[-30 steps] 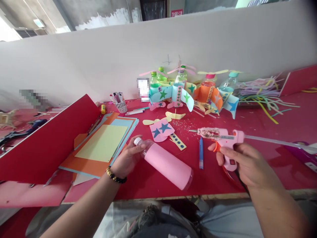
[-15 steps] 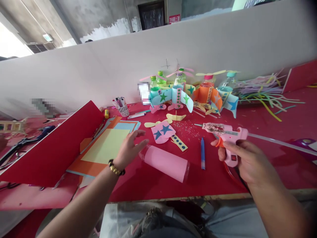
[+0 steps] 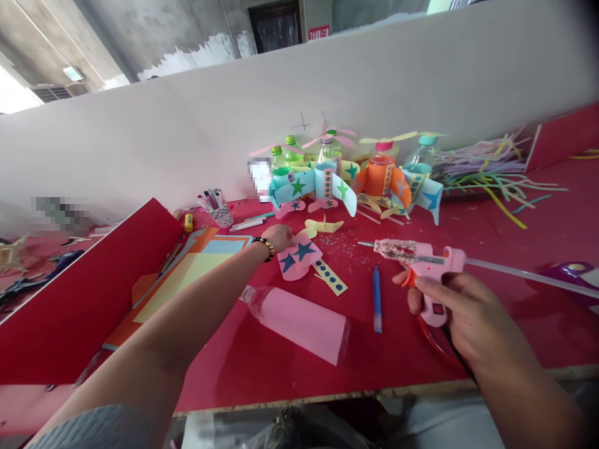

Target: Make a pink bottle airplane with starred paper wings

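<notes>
My right hand (image 3: pixel 461 312) is wrapped round a pink hot glue gun (image 3: pixel 433 268), its fingers near the orange trigger and its nozzle pointing left. A clear glue stick (image 3: pixel 528 271) juts from the gun's back. My left hand (image 3: pixel 279 239) reaches over the pink paper pieces with blue stars (image 3: pixel 299 257), fingers closed and bent down; what they pinch, if anything, is hidden. Beside these lie a yellow dotted strip (image 3: pixel 331 278) and yellow paper propeller shapes (image 3: pixel 322 227). Nearer me, a clear bottle wrapped in pink paper (image 3: pixel 302 321) lies on its side. A blue pen (image 3: pixel 377 299) is right of it.
Decorated bottle planes (image 3: pixel 381 178) stand in a row against the white partition (image 3: pixel 187 143). Coloured paper sheets (image 3: pixel 187 280) and a pen cup (image 3: pixel 221 215) are at left, beside a red divider board (image 3: pixel 93 293). Thin coloured strips (image 3: pixel 486 168) are piled back right.
My left hand has moved forward and right from above the bottle's neck to the star pieces, and its spread fingers have closed. My right hand still holds the glue gun, slightly lower in view.
</notes>
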`<state>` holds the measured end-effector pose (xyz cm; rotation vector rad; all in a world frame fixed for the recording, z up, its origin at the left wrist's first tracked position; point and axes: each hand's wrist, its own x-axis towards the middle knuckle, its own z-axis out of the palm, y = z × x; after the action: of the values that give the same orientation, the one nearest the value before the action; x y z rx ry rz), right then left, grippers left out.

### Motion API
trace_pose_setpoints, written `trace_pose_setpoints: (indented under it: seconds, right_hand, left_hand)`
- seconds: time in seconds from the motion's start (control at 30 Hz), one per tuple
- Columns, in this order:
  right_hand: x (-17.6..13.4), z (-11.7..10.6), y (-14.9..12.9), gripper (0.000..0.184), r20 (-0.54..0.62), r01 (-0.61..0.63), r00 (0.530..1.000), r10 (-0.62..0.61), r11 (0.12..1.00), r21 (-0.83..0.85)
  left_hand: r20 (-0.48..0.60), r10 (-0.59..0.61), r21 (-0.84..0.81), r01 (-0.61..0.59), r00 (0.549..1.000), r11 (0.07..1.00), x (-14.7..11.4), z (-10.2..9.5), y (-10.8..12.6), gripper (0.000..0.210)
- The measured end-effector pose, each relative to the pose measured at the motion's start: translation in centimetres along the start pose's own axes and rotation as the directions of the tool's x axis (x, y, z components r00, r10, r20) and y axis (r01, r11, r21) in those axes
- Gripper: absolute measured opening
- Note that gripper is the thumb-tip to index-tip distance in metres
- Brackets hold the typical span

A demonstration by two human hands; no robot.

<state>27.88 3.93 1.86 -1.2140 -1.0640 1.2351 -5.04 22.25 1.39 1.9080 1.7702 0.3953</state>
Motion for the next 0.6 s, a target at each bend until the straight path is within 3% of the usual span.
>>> trace_pose_setpoints:
  seconds: [0.3,0.47,0.6]
  right_hand:
    - [-0.4,0.5,-0.4,0.028,-0.016,0.028,0.999,-0.028,0.999,-0.020]
    - [-1.2,0.4,0.0,0.026,-0.049,0.175,0.982,-0.181,0.977,-0.120]
    - [-3.7,1.2,0.1,0.023,-0.085,0.397,0.901,-0.426,0.886,-0.238]
  left_hand:
    - [-0.110,0.042,-0.212,-0.065,0.993,0.975,-1.8,-1.9,1.4,0.028]
    - [-0.153,0.129,-0.406,-0.181,0.980,0.896,-7.3,-2.8,4.0,0.024]
    - [-0.239,0.187,-0.565,-0.294,0.953,0.771,-12.4,-1.6,6.0,0.018]
